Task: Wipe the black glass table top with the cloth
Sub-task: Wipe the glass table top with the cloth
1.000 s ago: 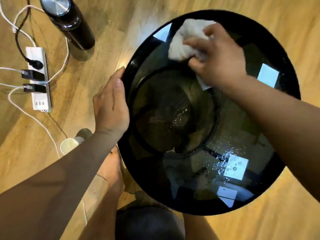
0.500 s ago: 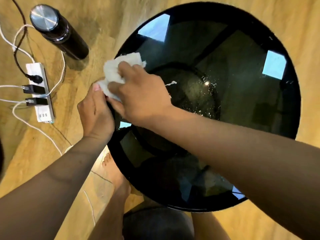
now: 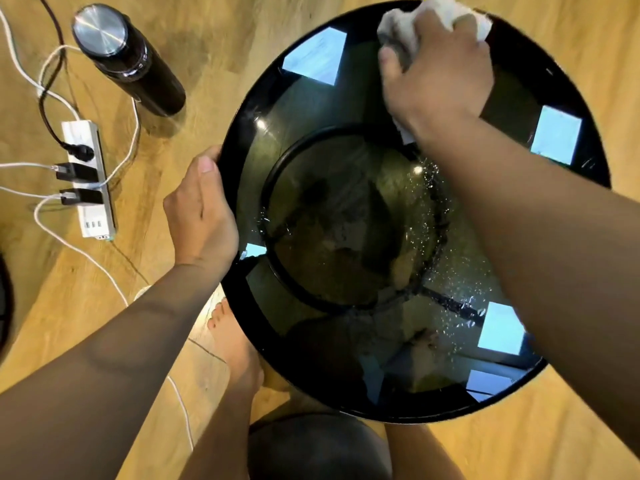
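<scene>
**Cloth Pressed at the Far Rim of a Round Black Glass Tabletop**

The right hand point(image 3: 438, 76) lay at about one o'clock on the round black glass tabletop point(image 3: 512, 109), its fingers curled and bunched down over a white cloth point(image 3: 403, 27). The cloth sat crumpled under the hand right at the far rim, with white folds poking out past the fingers on both sides and a small corner showing near the wrist. The hand was closed on the cloth and pressing it against the glass.

The left hand point(image 3: 201, 216) gripped the rim at about nine o'clock. Its thumb lay along the edge and the fingers wrapped out of sight around the outside, so the hand was clamped on the rim rather than spread.

Fine water droplets point(image 3: 433, 216) speckled the glass from the centre out toward four o'clock. Pale rectangular reflections showed at eleven, two and five o'clock. A dark ring point(image 3: 277, 181) was visible through the glass near the middle.

On the wooden floor point(image 3: 207, 36), at ten o'clock from the tabletop, a black bottle point(image 3: 135, 64) with a silver cap stood well apart from the rim. Further out at nine o'clock lay a white power strip point(image 3: 91, 181) with black plugs and white cables running from it. A bare foot point(image 3: 235, 344) rested on the floor just beside the rim at about seven o'clock.
</scene>
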A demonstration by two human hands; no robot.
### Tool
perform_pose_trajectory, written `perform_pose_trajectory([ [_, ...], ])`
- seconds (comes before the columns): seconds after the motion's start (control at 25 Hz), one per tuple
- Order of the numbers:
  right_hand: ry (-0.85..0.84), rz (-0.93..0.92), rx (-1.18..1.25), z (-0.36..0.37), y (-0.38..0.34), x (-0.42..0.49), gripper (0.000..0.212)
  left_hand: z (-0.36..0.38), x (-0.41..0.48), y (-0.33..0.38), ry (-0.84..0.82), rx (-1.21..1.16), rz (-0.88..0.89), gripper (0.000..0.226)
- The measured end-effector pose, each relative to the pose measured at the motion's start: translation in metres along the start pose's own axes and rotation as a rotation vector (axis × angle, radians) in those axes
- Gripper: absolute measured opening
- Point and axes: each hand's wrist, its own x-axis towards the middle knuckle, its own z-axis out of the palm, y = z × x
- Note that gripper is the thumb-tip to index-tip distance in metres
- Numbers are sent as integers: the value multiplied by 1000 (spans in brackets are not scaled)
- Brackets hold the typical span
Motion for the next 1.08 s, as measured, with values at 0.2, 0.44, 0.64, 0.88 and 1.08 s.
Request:
perform_pose_trajectory([
  [0.2, -167, -477, 154, -5, -80, -105, 40, 0, -1, -2, 18, -35, 47, 45],
  [0.44, -197, -803, 67, -8, -49, -75, 38, 0, -3, -3, 1, -57, 98, 44],
  [0.64, -28, -152, -29, -6, 66, 14, 39, -1, -2, 0, -2, -24, 54, 45],
  [0.88, 6, -70, 109, -1, -6, -32, 37, -2, -1, 2, -30, -62, 5, 47],
  [1.08, -243, -722, 326, -11, -78, -153, 34, -1, -1, -4, 20, -172, 63, 51],
])
